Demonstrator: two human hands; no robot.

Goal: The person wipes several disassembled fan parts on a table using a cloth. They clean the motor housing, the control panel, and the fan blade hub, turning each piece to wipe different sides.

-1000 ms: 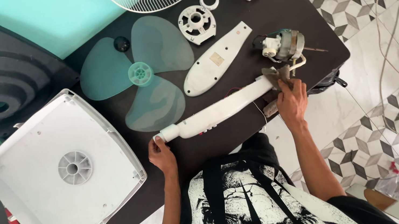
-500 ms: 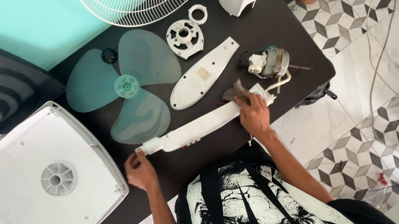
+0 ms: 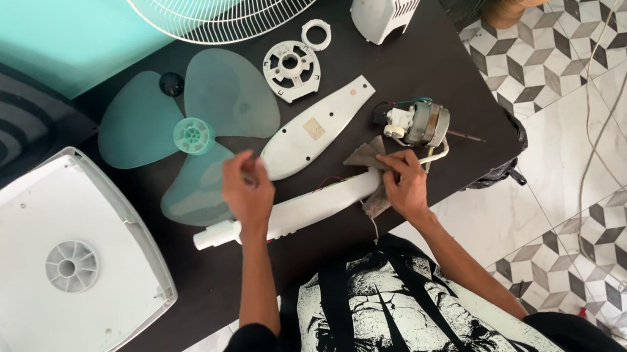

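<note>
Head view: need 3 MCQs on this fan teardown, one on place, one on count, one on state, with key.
1. Where does the fan motor lie?
A. on the square white base
B. on the dark table beside the right hand
C. on the tiled floor

2. How many lobes has the translucent fan blade?
A. two
B. three
C. five

3. What is the right hand doing?
A. pressing a cloth on the white fan neck
B. hanging free above the floor
C. gripping the wire guard

Key: 1 B, the motor sits on the table just above that hand. 2 B, three lobes spread from the hub. 3 A, the hand holds a brownish cloth against the white fan neck.
</note>
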